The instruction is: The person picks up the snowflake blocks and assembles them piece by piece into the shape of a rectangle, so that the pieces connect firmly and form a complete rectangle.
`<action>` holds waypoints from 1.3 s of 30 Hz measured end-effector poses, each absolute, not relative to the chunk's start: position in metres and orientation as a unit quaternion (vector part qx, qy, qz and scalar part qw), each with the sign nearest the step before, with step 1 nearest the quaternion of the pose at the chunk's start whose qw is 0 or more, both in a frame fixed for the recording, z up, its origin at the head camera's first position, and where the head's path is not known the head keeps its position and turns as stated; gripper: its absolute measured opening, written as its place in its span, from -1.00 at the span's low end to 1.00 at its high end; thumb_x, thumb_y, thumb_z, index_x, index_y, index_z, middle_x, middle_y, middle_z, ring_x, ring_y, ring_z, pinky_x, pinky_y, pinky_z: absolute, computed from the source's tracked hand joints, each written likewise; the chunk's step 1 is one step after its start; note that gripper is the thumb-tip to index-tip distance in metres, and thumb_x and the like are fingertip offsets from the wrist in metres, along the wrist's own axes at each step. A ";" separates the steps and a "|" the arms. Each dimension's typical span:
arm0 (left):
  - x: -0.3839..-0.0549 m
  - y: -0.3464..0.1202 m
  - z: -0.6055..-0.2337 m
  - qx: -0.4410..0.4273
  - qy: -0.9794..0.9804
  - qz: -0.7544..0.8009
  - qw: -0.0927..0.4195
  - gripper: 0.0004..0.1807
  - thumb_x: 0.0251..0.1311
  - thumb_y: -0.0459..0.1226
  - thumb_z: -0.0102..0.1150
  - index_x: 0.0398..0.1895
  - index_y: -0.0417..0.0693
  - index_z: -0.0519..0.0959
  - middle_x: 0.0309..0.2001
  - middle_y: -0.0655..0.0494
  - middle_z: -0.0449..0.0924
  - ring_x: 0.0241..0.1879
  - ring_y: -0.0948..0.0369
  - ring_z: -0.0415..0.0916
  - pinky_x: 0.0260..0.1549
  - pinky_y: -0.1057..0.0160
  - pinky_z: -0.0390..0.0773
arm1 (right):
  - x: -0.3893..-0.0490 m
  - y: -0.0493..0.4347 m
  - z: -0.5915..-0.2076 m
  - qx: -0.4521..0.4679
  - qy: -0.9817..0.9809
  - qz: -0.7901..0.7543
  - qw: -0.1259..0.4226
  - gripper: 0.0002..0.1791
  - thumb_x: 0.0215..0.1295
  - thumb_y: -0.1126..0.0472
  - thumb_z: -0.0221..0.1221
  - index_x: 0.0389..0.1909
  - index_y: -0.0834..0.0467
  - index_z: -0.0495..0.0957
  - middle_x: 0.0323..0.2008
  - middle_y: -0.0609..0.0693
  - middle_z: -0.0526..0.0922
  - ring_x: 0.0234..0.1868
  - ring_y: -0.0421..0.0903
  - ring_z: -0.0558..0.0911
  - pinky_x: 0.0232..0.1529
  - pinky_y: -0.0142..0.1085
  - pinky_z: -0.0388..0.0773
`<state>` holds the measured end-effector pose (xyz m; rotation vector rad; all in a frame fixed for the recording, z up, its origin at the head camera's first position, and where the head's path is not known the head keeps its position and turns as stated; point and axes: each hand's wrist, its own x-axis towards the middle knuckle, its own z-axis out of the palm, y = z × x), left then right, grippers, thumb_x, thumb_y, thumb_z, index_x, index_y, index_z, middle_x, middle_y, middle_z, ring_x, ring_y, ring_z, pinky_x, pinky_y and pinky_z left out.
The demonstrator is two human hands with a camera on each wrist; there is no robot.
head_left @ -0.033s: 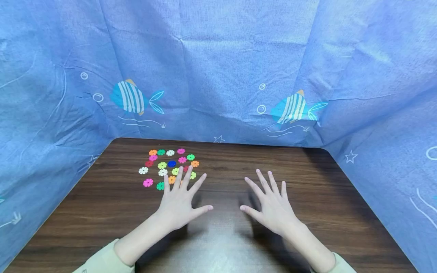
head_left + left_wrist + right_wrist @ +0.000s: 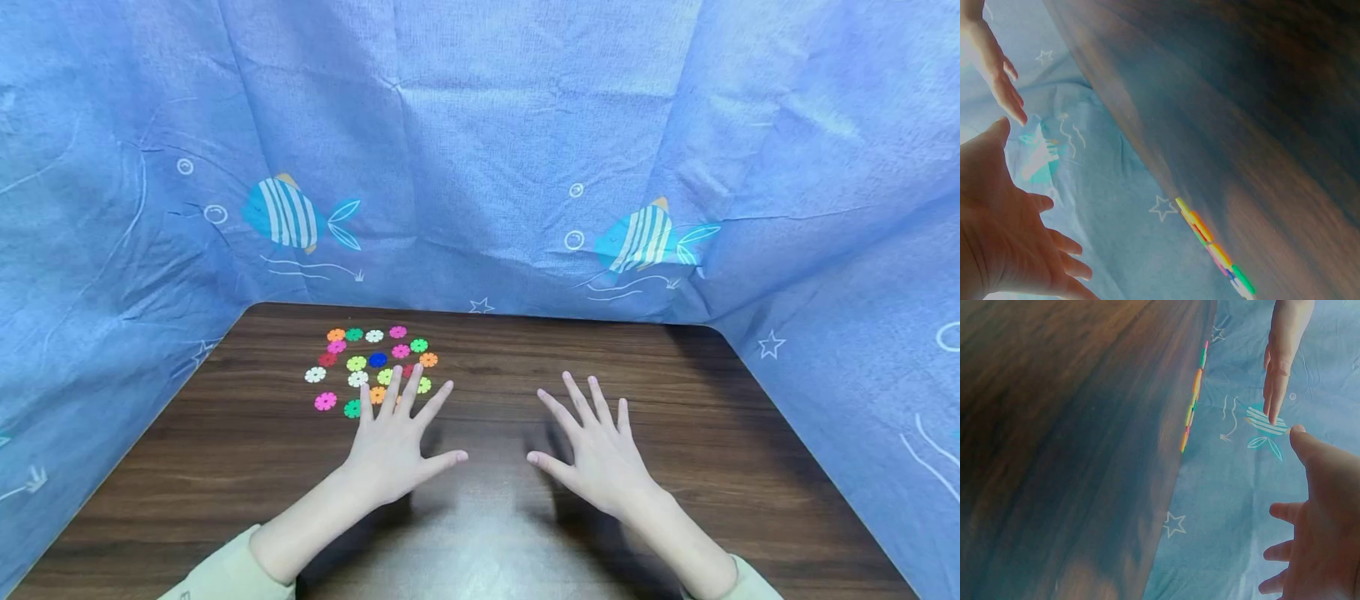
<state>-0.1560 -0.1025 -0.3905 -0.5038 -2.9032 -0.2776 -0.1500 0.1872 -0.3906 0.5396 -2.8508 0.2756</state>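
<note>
With fingers (image 2: 409, 392) spread wide, nothing is gripped by left hand (image 2: 393, 458) or right hand (image 2: 603, 467); discs (image 2: 326, 402) near the blue disc (image 2: 377, 360), some perhaps hidden, could be scattered by low reaching.

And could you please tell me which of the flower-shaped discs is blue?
The blue disc, lying between a yellow-green disc and a pink disc in the head view; no other visible disc is blue.

Many-coloured discs (image 2: 377, 360), brown wood-grained counter (image 2: 487, 433)
Pink, orange, green, white, red, blue at ten o'clock; blue cloth (image 2: 480, 125) at twelve, turquoise fish (image 2: 281, 213) striped white.
</note>
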 end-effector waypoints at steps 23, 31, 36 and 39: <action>-0.165 -0.121 -0.375 -0.172 -0.978 -0.084 0.084 0.00 -0.07 0.57 -0.35 0.47 0.48 -0.15 0.52 -0.03 -0.34 0.47 -0.10 -0.47 0.25 -0.39 -0.42 | -0.163 0.176 -0.372 0.193 -0.970 0.099 0.114 -0.11 0.10 -0.52 -0.04 0.44 -0.37 -0.07 0.51 -0.13 -0.25 0.49 0.09 -0.28 0.27 0.38 -0.21; -0.174 -0.142 -0.367 -0.193 -0.973 -0.084 0.092 0.01 -0.06 0.56 -0.29 0.47 0.46 -0.16 0.52 -0.01 -0.33 0.47 -0.05 -0.55 0.27 -0.32 -0.51 | -0.179 0.160 -0.360 0.222 -0.959 0.126 0.124 -0.12 0.13 -0.47 -0.01 0.44 -0.37 -0.09 0.51 -0.16 -0.30 0.49 0.03 -0.34 0.31 0.32 -0.19; -0.182 -0.160 -0.363 -0.237 -0.960 -0.118 0.093 -0.02 0.01 0.45 -0.09 0.48 0.40 -0.11 0.52 0.08 -0.34 0.48 -0.02 -0.51 0.30 -0.30 -0.42 | -0.191 0.145 -0.352 0.249 -0.948 0.163 0.107 -0.12 0.16 -0.41 0.03 0.45 -0.33 -0.10 0.50 -0.08 -0.16 0.49 0.08 -0.24 0.36 0.22 -0.09; -0.187 -0.173 -0.363 -0.256 -0.952 -0.135 0.097 -0.04 0.04 0.39 -0.01 0.48 0.41 -0.12 0.52 0.09 -0.31 0.48 0.00 -0.46 0.33 -0.28 -0.32 | -0.199 0.135 -0.348 0.270 -0.939 0.189 0.095 -0.12 0.18 -0.37 0.07 0.46 -0.25 -0.04 0.49 -0.03 -0.04 0.49 0.10 -0.13 0.37 0.14 -0.02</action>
